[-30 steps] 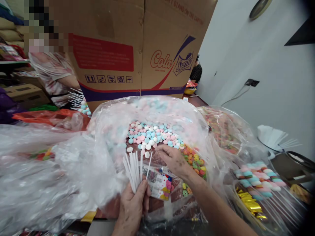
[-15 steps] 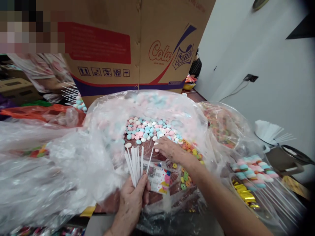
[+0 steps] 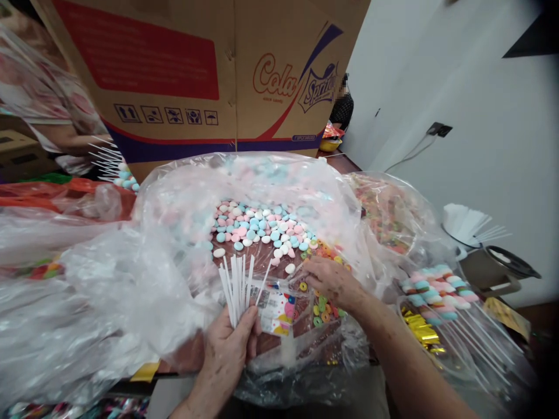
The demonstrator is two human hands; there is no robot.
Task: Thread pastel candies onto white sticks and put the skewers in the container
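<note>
My left hand (image 3: 227, 352) is closed round a fan of thin white sticks (image 3: 238, 285) that point upward. My right hand (image 3: 332, 281) rests knuckles up, fingers curled, on the colourful ring candies (image 3: 321, 305) inside a big clear plastic bag (image 3: 174, 256). What its fingertips hold is hidden. Just beyond it lies a heap of pink, blue and white round candies (image 3: 262, 227). A small printed packet (image 3: 279, 305) lies between the two hands.
A large cardboard carton (image 3: 196, 75) stands behind the bag. Another person (image 3: 52, 116) holds candy sticks at the far left. A second bag of ring candies (image 3: 388, 218) and finished candy skewers (image 3: 437, 288) in a tub lie to the right, with white sticks (image 3: 469, 224) beyond.
My right hand has drawn back from the pastel candy heap toward me and now lies on the ring candies. The view has tilted down a little. The left hand keeps hold of the sticks.
</note>
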